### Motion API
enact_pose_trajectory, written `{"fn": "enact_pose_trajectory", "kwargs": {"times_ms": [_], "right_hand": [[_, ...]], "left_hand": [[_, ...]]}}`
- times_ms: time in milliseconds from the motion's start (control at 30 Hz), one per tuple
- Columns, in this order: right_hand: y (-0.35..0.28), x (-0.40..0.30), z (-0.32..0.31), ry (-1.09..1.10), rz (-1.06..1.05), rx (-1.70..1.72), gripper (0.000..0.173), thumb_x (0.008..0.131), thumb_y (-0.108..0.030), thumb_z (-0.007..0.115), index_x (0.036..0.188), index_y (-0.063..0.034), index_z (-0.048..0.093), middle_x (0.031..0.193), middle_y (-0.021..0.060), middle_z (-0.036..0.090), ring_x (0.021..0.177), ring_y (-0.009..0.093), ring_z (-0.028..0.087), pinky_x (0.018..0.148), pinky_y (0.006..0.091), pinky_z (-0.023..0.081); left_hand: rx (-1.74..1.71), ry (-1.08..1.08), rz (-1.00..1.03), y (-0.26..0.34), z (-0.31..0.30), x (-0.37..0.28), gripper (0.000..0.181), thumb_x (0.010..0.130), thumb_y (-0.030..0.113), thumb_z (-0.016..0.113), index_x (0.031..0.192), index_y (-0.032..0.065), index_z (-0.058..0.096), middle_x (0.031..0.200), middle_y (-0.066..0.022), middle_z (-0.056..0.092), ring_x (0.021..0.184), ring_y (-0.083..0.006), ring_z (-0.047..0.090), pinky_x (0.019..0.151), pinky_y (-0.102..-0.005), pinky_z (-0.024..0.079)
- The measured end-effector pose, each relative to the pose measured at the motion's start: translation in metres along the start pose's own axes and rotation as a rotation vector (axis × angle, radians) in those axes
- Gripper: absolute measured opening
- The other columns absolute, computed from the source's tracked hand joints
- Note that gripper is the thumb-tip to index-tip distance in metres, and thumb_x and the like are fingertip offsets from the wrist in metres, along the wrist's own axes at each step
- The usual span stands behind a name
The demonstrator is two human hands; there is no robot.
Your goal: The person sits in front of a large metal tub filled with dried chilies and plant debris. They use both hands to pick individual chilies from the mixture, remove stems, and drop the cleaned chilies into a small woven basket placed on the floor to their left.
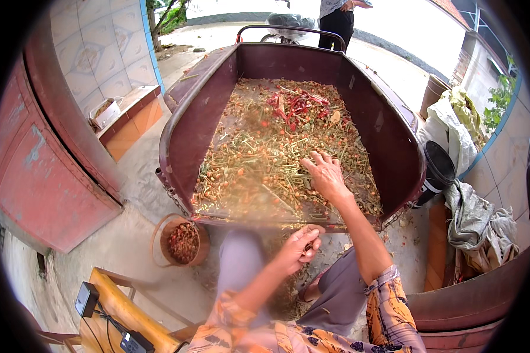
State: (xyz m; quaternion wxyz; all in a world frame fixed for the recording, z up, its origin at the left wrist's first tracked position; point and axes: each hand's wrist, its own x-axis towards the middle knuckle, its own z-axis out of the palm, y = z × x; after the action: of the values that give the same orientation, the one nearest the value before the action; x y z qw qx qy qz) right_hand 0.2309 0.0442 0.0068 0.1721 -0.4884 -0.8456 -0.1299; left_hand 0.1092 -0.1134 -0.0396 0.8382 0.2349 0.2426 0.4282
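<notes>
A layer of dried stalks, leaf bits and small orange-red peppers (265,150) covers the bed of a dark red metal cart (380,119). Brighter red dried peppers (298,108) lie heaped toward the far end. My right hand (327,174) reaches over the layer at the right of centre, fingers spread and touching the stalks; nothing is plainly held. Just outside the near edge of the bed, my left hand (304,247) is curled around some small dark pieces, too small to name. Below and left of the bed, a brown bucket (203,249) holds reddish dried pieces.
A wooden chair (110,304) with cables and small black devices stands at lower left. Sacks (472,216) and a black bucket (439,163) are at the right. A red door (57,163) is at the left. Beyond the cart stands a person (337,26).
</notes>
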Motion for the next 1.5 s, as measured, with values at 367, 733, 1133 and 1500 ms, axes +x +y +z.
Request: {"fn": "enact_pose_trajectory", "kwargs": {"times_ms": [367,733,1133,1500], "right_hand": [[0.01,0.0,0.008,0.193,-0.139,0.1,0.043,0.073,-0.002,0.056,0.115,-0.0127,0.054,0.1,0.0098,0.057,0.104,0.029,0.05,0.087,0.0435,0.037],[0.0,0.004,-0.005,-0.021,-0.092,0.174,0.04,0.069,-0.005,0.062,0.107,-0.0106,0.053,0.099,0.0092,0.054,0.103,0.031,0.049,0.086,0.043,0.037],[-0.016,-0.005,-0.03,0.163,-0.077,0.509,0.024,0.084,-0.01,0.054,0.103,0.003,0.048,0.083,0.0227,0.056,0.077,0.04,0.056,0.067,0.0458,0.044],[-0.079,-0.011,-0.03,-0.208,-0.027,0.36,0.024,0.083,-0.022,0.061,0.088,-0.001,0.05,0.068,0.0205,0.059,0.07,0.04,0.06,0.062,0.0477,0.045]], "left_hand": [[0.025,-0.042,-0.031,-0.008,-0.004,0.006,0.018,0.094,0.024,0.053,0.104,0.0092,0.055,0.069,0.0033,0.051,0.045,-0.0008,0.037,0.036,-0.0141,0.023],[-0.013,-0.092,-0.009,-0.013,-0.013,0.009,0.017,0.095,0.021,0.049,0.105,0.008,0.054,0.069,0.0024,0.05,0.045,-0.0008,0.037,0.036,-0.0136,0.023],[0.004,-0.1,0.005,-0.015,-0.015,0.007,0.017,0.095,0.021,0.049,0.105,0.008,0.053,0.07,0.0012,0.049,0.046,-0.0028,0.035,0.037,-0.0156,0.022],[0.038,-0.09,0.029,-0.021,-0.018,0.009,0.019,0.095,0.023,0.05,0.107,0.009,0.056,0.072,0.0005,0.048,0.045,-0.0025,0.035,0.037,-0.0162,0.02]]}}
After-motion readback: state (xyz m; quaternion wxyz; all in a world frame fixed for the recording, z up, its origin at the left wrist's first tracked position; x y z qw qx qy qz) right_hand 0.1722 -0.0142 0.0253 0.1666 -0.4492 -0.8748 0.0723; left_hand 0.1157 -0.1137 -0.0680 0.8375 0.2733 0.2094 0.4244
